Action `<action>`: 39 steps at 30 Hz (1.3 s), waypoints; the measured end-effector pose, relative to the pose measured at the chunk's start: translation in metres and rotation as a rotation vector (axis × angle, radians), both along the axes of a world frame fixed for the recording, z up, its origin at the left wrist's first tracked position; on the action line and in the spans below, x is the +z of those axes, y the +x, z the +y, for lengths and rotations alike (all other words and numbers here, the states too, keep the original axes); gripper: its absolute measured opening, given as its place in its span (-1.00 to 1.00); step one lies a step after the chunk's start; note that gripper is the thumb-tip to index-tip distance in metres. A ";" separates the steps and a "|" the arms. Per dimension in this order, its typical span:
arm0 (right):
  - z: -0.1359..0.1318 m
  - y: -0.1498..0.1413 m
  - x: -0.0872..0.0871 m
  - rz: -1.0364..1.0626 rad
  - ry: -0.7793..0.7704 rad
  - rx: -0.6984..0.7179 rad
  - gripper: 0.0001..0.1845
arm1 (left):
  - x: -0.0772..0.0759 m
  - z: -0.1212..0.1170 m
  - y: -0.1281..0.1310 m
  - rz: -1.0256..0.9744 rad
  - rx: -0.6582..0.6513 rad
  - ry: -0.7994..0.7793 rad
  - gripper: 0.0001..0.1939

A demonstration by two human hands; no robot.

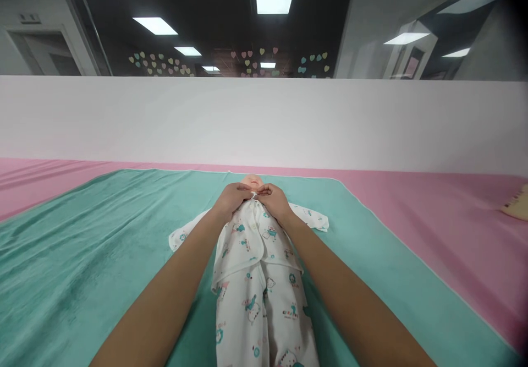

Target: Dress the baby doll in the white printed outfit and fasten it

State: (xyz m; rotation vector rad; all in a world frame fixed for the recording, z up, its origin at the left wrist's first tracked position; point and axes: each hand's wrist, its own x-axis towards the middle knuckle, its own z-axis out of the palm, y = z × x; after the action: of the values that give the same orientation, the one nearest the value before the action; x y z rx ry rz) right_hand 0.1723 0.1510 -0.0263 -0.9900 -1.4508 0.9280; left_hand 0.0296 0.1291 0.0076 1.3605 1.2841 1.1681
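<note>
Beneath and around both hands spreads a teal cloth [94, 257], wrinkled on the left, over a pink cover [445, 229] that shows beyond its edges. Ahead of the hands runs a white wall [264, 122], with dark glass [206, 4] above it bearing heart stickers [159, 64]. Far to the right of the hands, a beige object [517, 204] is cut off by the picture's edge. The forearms cross in front of the shirt's sleeves and partly hide them.

The left hand [236, 196] and right hand [273, 197] nearly meet, fingertips pinching the neckline of a white shirt [247, 246] on a doll [251, 180] lying face up between the arms. The shirt has small teal and red figures, its front edges overlapping; matching trousers [245, 323] extend below, nearer the wearer.
</note>
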 end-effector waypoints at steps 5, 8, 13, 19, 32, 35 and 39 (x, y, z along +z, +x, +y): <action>0.004 0.001 -0.004 -0.082 0.048 -0.041 -0.77 | 0.002 -0.001 0.001 0.025 -0.022 0.019 -0.69; 0.007 0.001 -0.006 -0.149 0.067 -0.085 -0.77 | 0.004 -0.003 0.001 0.054 -0.023 0.025 -0.72; 0.009 0.000 -0.005 -0.152 0.045 -0.101 -0.80 | 0.002 -0.003 0.001 0.085 -0.011 0.031 -0.83; 0.010 -0.001 -0.005 -0.159 0.052 -0.140 -0.82 | -0.002 0.001 0.002 0.075 0.042 0.038 -0.74; 0.005 0.000 -0.004 -0.157 0.087 -0.102 -0.77 | 0.001 -0.002 0.001 0.166 -0.097 0.061 -0.78; 0.003 -0.001 -0.002 -0.153 0.093 -0.098 -0.77 | 0.002 -0.003 0.001 0.200 -0.055 0.080 -0.80; 0.003 -0.002 -0.002 -0.180 0.084 -0.119 -0.79 | 0.005 -0.006 0.000 0.194 -0.043 0.082 -0.82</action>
State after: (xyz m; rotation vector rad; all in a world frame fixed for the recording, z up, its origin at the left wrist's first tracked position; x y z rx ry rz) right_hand 0.1703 0.1535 -0.0286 -1.1072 -1.5493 0.6997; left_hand 0.0294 0.1230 0.0128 1.5856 1.3474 1.0901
